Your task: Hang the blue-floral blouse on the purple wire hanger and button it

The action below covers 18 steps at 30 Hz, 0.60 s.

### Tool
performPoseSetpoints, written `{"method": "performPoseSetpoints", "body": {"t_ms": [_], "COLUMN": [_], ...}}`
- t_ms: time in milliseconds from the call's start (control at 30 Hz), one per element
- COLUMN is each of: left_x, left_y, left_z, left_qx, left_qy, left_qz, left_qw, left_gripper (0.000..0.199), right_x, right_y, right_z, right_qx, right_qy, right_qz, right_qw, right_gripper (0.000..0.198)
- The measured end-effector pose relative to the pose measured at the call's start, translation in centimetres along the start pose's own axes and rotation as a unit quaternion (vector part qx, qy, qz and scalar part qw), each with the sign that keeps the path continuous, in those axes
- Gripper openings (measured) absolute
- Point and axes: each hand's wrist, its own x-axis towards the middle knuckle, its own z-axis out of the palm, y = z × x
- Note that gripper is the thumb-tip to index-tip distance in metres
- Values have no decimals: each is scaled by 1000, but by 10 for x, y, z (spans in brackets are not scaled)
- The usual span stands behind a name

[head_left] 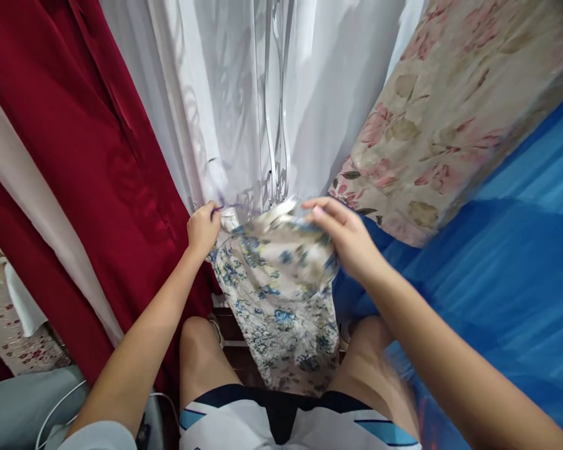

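A dress-like garment with blue flowers on a pale ground hangs in front of me between my knees. Its upper edge is smeared by motion. My left hand is closed at its top left corner, with a thin purple strap at the fingers. Beside that hand is a small white tag. At the top right of the garment, my right hand has its fingers stretched out to the left, thumb apart. A blurred white piece lies just left of its fingertips.
White cloth with hanging ribbons fills the back. Dark red cloth hangs at left, pink-flowered beige cloth and blue fabric at right. A grey object with a white cable is at lower left.
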Motion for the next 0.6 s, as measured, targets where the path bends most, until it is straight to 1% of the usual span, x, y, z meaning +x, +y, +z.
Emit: {"method": "performPoseSetpoints", "body": {"t_ms": [33, 67, 100, 133, 167, 200, 233, 267, 333, 367, 400, 433, 467, 533, 600], "left_x": [-7, -16, -26, -36, -46, -54, -62, -68, -78, -81, -85, -88, -91, -95, -97], "left_y": [-7, -13, -17, -18, -15, -9, 0, 13, 44, 61, 78, 93, 106, 122, 124], "left_z": [2, 4, 7, 10, 13, 16, 20, 24, 32, 35, 39, 41, 43, 43, 41], "left_qx": [-44, -98, -158, -221, -287, -357, -427, -493, -592, -621, -640, -652, -659, -659, -649], "left_qy": [29, 58, 81, 92, 85, 55, -1, -77, -238, -296, -329, -338, -331, -330, -338], "left_qz": [-30, -67, -106, -143, -174, -196, -212, -228, -253, -260, -264, -265, -265, -249, -225], "left_qw": [998, 991, 978, 960, 938, 912, 879, 836, 727, 678, 642, 625, 621, 628, 644], "left_gripper": [16, 16, 15, 12, 9, 8, 9, 12, 14, 13, 13, 14, 18, 28, 41], "right_x": [-20, -40, -59, -74, -85, -92, -95, -96, -92, -91, -91, -92, -95, -103, -112], "right_y": [-10, -17, -21, -20, -16, -7, 5, 20, 49, 62, 73, 80, 85, 89, 87], "right_z": [10, 18, 23, 26, 28, 28, 29, 29, 34, 36, 39, 41, 42, 35, 16], "right_qx": [1, 2, -4, -26, -56, -94, -138, -184, -265, -292, -307, -311, -310, -306, -319], "right_qy": [-86, -177, -267, -314, -331, -324, -295, -260, -212, -194, -177, -160, -140, -98, -64], "right_qz": [-8, -19, -38, -57, -75, -93, -106, -115, -118, -118, -119, -120, -120, -110, -91], "right_qw": [996, 984, 963, 947, 939, 937, 939, 941, 933, 929, 928, 929, 933, 940, 941], "right_gripper": [37, 43, 51, 58, 64, 70, 76, 84, 105, 114, 121, 123, 121, 107, 91]}}
